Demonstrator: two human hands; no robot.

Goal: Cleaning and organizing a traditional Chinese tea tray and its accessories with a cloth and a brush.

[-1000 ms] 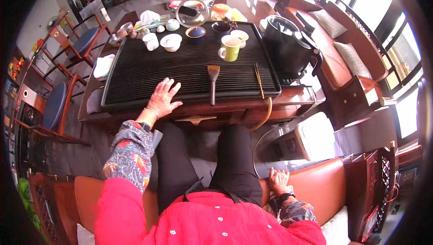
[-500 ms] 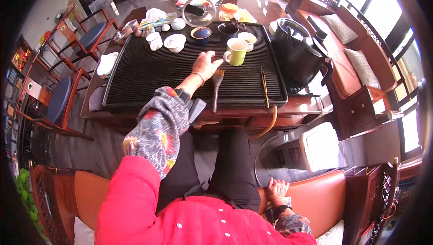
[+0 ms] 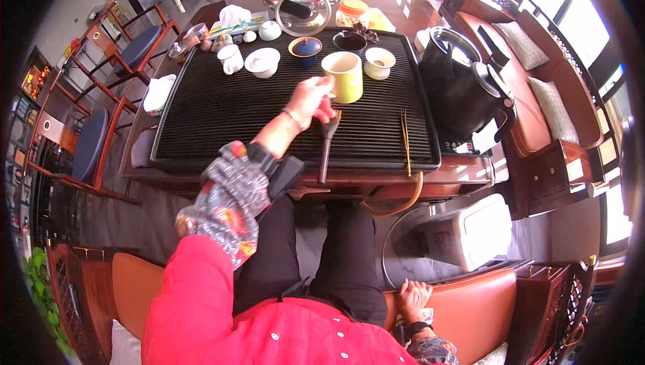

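Note:
My left hand (image 3: 312,101) reaches over the black slatted tea tray (image 3: 232,119), its fingers closed on the handle side of a yellow-green mug (image 3: 347,81). The mug is upright and seems raised a little off the slats. Just below my hand lies a wooden-handled brush (image 3: 326,146), its bristle end partly behind my fingers. A small cream cup (image 3: 379,64) stands right of the mug, with a black cup (image 3: 350,42) behind it. My right hand (image 3: 412,298) lies on the orange bench seat with fingers stretched out, holding nothing.
A white lidded bowl (image 3: 262,62), a white cup (image 3: 230,60) and a blue-lidded bowl (image 3: 306,49) stand at the tray's back. Slim tongs (image 3: 406,143) lie at the right. A black kettle (image 3: 470,96) stands beside the tray. Behind are a glass lid (image 3: 304,15) and an orange-lidded jar (image 3: 352,12).
My left hand has moved right and closed on the mug's handle. The mug now looks larger and seems lifted. My right hand stays on the seat.

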